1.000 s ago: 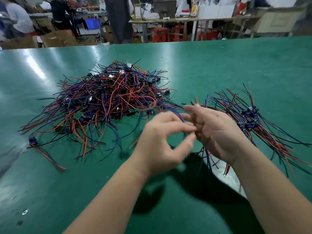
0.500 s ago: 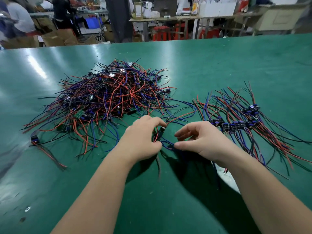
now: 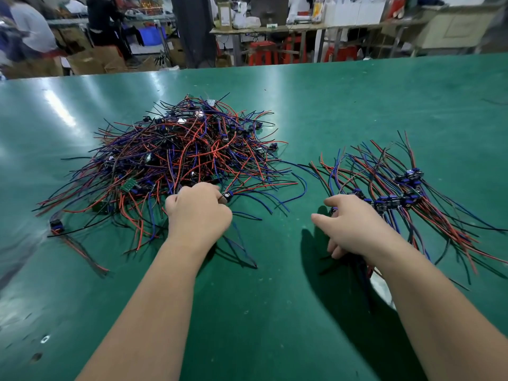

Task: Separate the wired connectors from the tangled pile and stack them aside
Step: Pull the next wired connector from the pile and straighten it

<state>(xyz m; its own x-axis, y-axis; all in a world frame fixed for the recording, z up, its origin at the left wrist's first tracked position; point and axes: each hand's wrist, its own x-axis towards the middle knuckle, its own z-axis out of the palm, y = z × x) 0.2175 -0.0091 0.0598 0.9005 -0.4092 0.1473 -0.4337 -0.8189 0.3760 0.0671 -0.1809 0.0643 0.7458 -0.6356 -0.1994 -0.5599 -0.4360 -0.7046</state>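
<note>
Head view of a green table (image 3: 275, 312) bearing two groups of wired parts. Tangled pile (image 3: 187, 152), far left of centre: red, blue and black wires heaped without order, with dark connectors and small green circuit boards (image 3: 128, 185) caught among them; one stray connector (image 3: 55, 224) lies apart at the pile's near-left edge, its wires trailing toward the near side. Sorted stack (image 3: 428, 204), right: wires fanned out far and near, their blue connector bodies (image 3: 390, 202) lined up in a rough row across the middle, touching one another. Left hand (image 3: 199, 213): at the near edge of the tangled pile, back of the hand upward, fingers clenched; it grips a wired connector (image 3: 227, 196), whose blue body shows just beyond the knuckles on the right side, with red and blue wires running out to the right over the table. Right hand (image 3: 354, 224): at the near-left end of the sorted stack, just beside the row of connector bodies; thumb stretched to the left, the other fingers curled round trailing wires (image 3: 360, 266) that pass beneath the palm and emerge on the near side. The two hands are well apart, bare table between them. Background, blurred: workbenches, red stools (image 3: 261, 50), cardboard boxes (image 3: 90, 61) and several people at the far left.
</note>
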